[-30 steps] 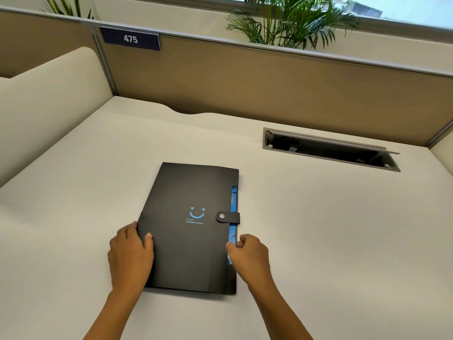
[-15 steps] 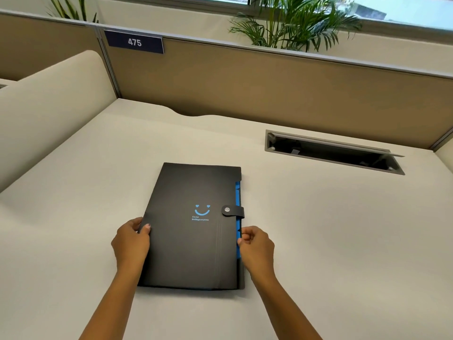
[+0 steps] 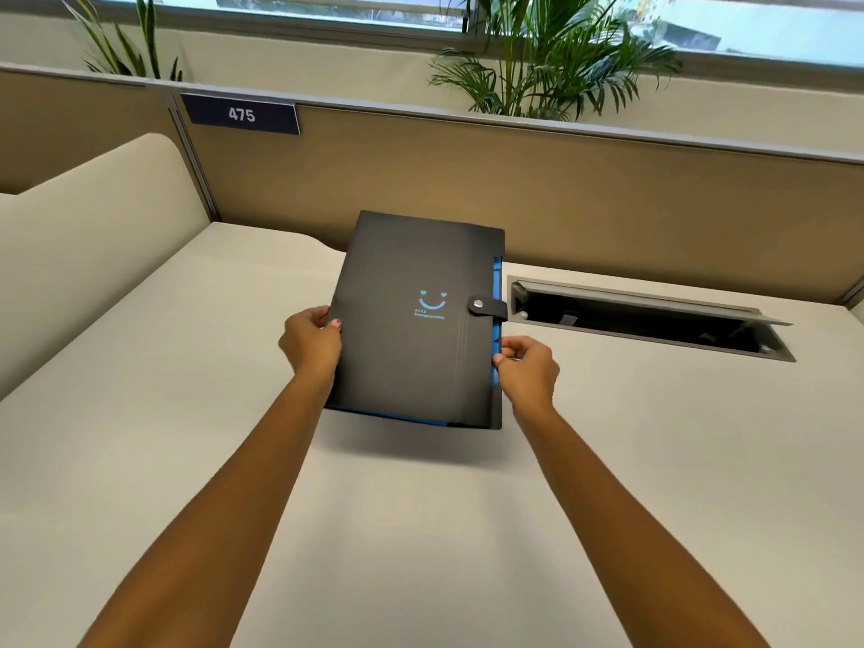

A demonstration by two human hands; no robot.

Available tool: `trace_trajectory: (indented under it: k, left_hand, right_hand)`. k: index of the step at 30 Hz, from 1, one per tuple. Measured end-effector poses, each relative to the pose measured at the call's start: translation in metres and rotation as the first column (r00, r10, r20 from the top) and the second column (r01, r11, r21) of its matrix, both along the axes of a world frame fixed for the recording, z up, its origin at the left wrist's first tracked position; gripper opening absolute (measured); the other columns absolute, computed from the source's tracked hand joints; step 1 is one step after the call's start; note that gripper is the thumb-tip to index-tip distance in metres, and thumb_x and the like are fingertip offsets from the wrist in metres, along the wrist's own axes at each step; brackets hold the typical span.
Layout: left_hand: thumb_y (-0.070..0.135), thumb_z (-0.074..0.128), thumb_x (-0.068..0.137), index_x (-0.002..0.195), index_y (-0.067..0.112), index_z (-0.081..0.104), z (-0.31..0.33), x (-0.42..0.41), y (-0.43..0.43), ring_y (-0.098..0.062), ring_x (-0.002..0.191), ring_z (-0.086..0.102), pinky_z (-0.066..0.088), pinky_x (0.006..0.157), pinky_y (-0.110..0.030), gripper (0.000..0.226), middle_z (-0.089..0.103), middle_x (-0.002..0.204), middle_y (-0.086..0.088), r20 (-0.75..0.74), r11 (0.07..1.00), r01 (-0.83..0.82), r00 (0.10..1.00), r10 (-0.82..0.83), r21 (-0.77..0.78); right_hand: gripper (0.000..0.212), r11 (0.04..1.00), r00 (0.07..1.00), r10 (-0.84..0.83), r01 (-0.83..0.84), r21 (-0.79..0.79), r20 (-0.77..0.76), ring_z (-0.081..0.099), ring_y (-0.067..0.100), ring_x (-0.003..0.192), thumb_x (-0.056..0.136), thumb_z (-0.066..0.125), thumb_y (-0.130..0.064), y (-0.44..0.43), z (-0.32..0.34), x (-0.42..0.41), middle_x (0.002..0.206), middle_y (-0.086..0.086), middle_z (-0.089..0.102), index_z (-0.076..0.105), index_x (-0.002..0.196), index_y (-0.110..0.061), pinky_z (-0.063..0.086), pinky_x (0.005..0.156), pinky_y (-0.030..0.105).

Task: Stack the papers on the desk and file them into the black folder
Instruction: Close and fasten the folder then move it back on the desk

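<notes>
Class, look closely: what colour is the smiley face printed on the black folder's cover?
Light blue, seen clearly in the head view on the black folder.

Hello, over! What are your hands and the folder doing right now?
Left hand and right hand grip folder edges. Folder snapped shut, lifted off desk. Nothing in the way.

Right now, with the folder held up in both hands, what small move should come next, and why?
Probably set the folder back down on the desk. Its snap strap is fastened, no loose papers show, and the left hand and right hand hold it by its edges above its shadow.
</notes>
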State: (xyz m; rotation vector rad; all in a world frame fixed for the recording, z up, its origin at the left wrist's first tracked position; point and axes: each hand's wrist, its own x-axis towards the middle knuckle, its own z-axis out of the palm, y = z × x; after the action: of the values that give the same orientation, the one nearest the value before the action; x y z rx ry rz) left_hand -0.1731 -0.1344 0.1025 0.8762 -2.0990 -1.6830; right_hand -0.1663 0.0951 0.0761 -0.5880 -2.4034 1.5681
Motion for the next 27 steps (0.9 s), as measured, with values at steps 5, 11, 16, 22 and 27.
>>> trace_trajectory:
  k: [5,11,16,22,27]
  left_hand:
    - [0.004,0.061,0.087,0.12,0.005,0.062,-0.024,-0.059,0.02,-0.03,0.111,0.061,0.047,0.1,-0.035,0.033,0.066,0.122,-0.013,0.008,0.996,0.009,1.0,-0.01,0.093]
    - [0.001,0.061,0.087,0.118,0.002,0.063,-0.051,-0.098,0.039,-0.033,0.111,0.062,0.047,0.101,-0.038,0.031,0.066,0.121,-0.016,0.043,0.995,-0.02,0.999,0.016,0.097]
    - [0.0,0.059,0.088,0.119,-0.001,0.062,-0.069,-0.106,0.047,-0.037,0.113,0.061,0.047,0.1,-0.038,0.031,0.064,0.123,-0.021,0.098,1.0,0.01,0.995,-0.008,-0.013]
    - [0.004,0.055,0.091,0.123,-0.001,0.058,-0.081,-0.104,0.05,-0.036,0.115,0.059,0.045,0.103,-0.04,0.032,0.062,0.125,-0.021,0.094,0.981,0.077,0.994,-0.061,-0.177]
    - [0.018,0.044,0.098,0.139,0.006,0.04,-0.086,-0.093,0.05,-0.034,0.127,0.049,0.041,0.106,-0.041,0.043,0.049,0.139,-0.016,0.117,0.892,0.232,0.972,-0.202,-0.387]
  right_hand:
    - [0.024,0.994,0.999,-0.041,0.039,0.098,0.019,0.064,0.029,0.098,0.086,0.06,0.005,0.011,-0.02,-0.059,0.106,0.018,0.067,0.064,0.11,0.0,0.049,0.086,0.029]
    - [0.014,0.982,0.996,-0.062,0.048,0.184,0.071,0.065,0.032,0.094,0.085,0.061,0.004,0.027,-0.048,-0.096,0.101,0.022,0.067,0.065,0.098,0.002,0.054,0.081,0.034]
    - [0.02,0.968,0.989,-0.047,0.011,0.25,0.137,0.064,0.03,0.099,0.086,0.062,-0.001,0.037,-0.063,-0.104,0.107,0.019,0.066,0.064,0.106,0.0,0.053,0.085,0.033]
    - [0.017,0.976,0.995,-0.029,0.007,0.218,0.1,0.064,0.03,0.097,0.086,0.064,-0.004,0.042,-0.067,-0.104,0.106,0.02,0.066,0.064,0.102,0.002,0.054,0.085,0.035]
    - [0.025,0.964,0.992,0.08,-0.103,0.244,0.1,0.063,0.027,0.098,0.087,0.063,-0.009,0.045,-0.066,-0.093,0.112,0.018,0.064,0.061,0.11,0.0,0.052,0.087,0.03]
